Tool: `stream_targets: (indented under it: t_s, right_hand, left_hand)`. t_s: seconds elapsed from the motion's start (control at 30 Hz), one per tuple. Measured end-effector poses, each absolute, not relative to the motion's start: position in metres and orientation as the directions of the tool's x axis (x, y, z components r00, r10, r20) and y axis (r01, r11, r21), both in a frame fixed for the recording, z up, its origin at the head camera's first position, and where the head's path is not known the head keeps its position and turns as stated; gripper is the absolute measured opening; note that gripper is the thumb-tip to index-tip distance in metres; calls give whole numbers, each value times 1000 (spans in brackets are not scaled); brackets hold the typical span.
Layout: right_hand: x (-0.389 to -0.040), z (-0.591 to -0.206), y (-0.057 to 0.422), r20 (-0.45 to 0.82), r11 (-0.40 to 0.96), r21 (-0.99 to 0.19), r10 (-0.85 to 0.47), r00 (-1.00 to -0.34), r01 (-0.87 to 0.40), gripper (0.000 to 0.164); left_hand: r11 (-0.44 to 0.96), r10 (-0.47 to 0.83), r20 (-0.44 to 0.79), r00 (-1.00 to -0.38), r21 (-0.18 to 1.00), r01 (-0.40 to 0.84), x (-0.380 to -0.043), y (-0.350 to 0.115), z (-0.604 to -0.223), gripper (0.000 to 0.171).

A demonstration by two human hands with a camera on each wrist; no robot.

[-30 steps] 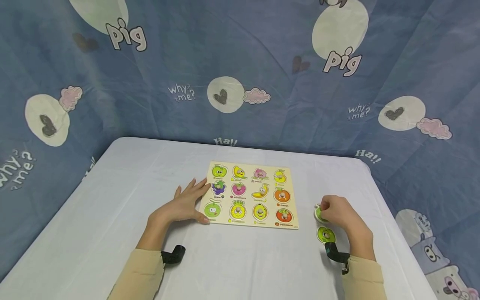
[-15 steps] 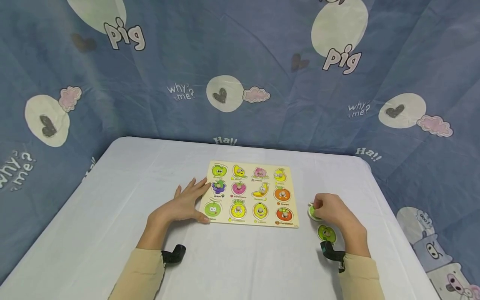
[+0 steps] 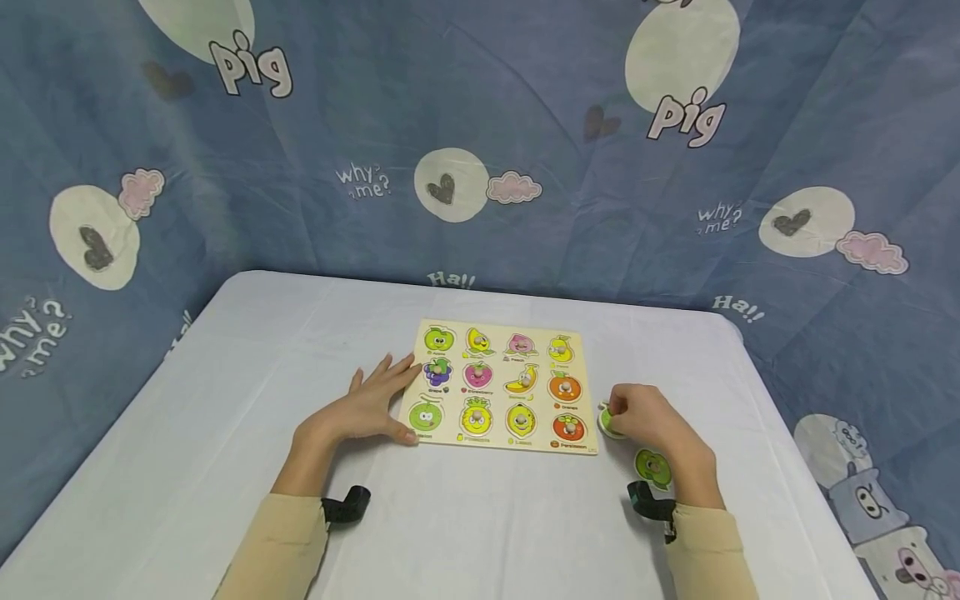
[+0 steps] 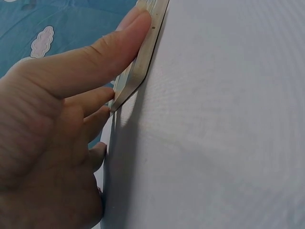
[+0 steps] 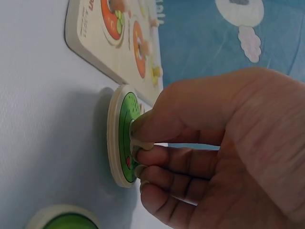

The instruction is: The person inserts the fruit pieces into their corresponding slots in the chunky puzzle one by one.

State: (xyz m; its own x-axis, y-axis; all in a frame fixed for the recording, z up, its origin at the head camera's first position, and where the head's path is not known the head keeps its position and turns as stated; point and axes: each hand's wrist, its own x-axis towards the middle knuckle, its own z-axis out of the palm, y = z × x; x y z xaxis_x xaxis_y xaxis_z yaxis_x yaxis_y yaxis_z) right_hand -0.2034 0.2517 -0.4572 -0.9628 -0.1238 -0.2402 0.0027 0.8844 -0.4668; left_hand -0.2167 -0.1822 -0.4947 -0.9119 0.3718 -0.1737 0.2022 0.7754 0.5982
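Observation:
A wooden fruit puzzle board (image 3: 498, 442) lies on the table, with several knobbed fruit pieces in it. In the head view the apple and melon spots on its left show no knob. My left hand (image 3: 366, 408) rests at the board's left side, fingers spread and fairly straight, thumb (image 4: 90, 67) against the near corner. Just right of the board, my right hand (image 3: 648, 412) pinches the knob of a round green melon puzzle piece (image 5: 126, 136). That piece is tilted on edge in the right wrist view; my fingers cover part of it. A green apple puzzle piece (image 3: 652, 468) lies near my right wrist.
The white-covered table (image 3: 465, 533) spreads around the board. Behind it hangs a blue printed curtain (image 3: 322, 225). Each wrist wears a black camera mount, such as the left one (image 3: 348, 504).
My right hand has moved left toward the board, carrying the melon puzzle piece away from the apple puzzle piece. My left hand and the board have stayed in place.

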Motion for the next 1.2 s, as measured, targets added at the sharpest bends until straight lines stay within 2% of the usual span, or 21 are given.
stream_targets:
  t_s: [0.77, 1.2]
  right_hand:
    - [-211, -456, 223, -210, 850, -521, -211, -955, -73, 7]
    - [-217, -458, 203, -212, 859, -499, -244, -946, -109, 10]
  left_hand:
    - [786, 354, -171, -920, 587, 194, -217, -183, -498, 129]
    - [782, 363, -171, -916, 590, 200, -217, -183, -497, 130]
